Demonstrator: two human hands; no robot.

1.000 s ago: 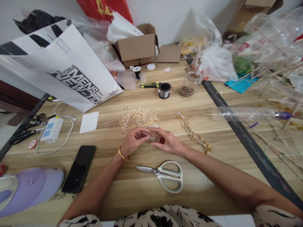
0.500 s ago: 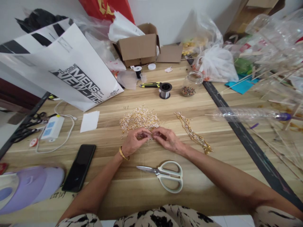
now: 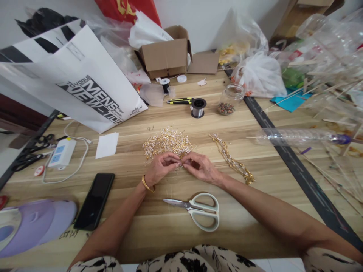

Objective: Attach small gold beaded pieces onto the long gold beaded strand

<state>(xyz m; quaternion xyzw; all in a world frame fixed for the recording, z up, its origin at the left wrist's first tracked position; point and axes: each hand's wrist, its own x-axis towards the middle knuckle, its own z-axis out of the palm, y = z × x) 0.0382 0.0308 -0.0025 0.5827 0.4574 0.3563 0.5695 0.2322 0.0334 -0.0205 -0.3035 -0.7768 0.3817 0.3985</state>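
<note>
At the near edge of a loose heap of tiny gold and silver beads [image 3: 167, 141], my two hands meet fingertip to fingertip. Thumb and index finger of my left hand [image 3: 163, 166] pinch together, with a bit of silvery material showing at the tips. My right hand [image 3: 201, 166] is closed in a similar pinch, almost touching the left. What lies between the fingers is too small to name. To the right of my right hand lies a bundle of gold and silver beaded strands [image 3: 232, 160]. White-handled scissors [image 3: 195, 207] rest below my hands, blades pointing left.
Behind the heap are a wire spool [image 3: 197, 108], a yellow-black cutter [image 3: 180, 101] and a clear jar [image 3: 231, 99] of beads. A phone [image 3: 95, 202], a power strip [image 3: 61, 154] and a large paper bag [image 3: 85, 83] occupy the left. Thin sticks and plastic bottles [image 3: 303, 136] lie right.
My fingertips have shifted slightly, the left thumb and index finger drawing closer together. Both hands stay by the heap, and the other objects lie as before.
</note>
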